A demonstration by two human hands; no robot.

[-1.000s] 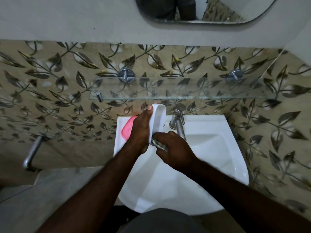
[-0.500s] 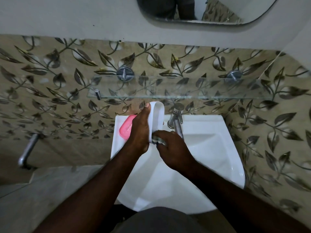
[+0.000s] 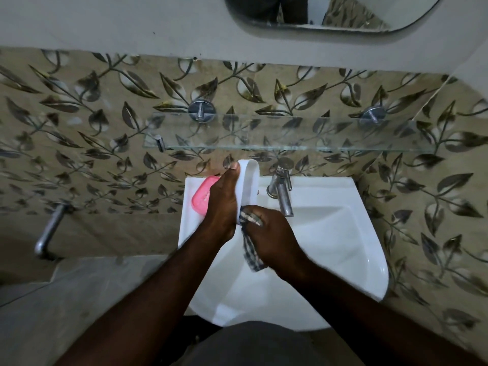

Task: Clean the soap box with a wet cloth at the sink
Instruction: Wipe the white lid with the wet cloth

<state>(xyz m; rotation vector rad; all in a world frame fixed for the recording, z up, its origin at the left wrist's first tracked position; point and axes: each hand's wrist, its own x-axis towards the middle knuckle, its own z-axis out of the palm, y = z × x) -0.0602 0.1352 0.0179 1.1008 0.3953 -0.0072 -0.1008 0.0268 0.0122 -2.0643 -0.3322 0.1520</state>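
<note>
Our right hand is clenched round the checked cloth and presses a wad of it to the lower end of the white soap box. Our left hand grasps the box on edge over the back left of the sink. A pink piece, soap or lid, lies on the rim just beside it. We judge the wiping to be under way, with the upper part left to do.

A white soap box is held on edge over the far left of the sink by the left hand. A checked cloth is gripped in the right hand and pressed against the box's near end. A pink piece is seen on the sink's far left rim, and a tap just right of the box.
</note>
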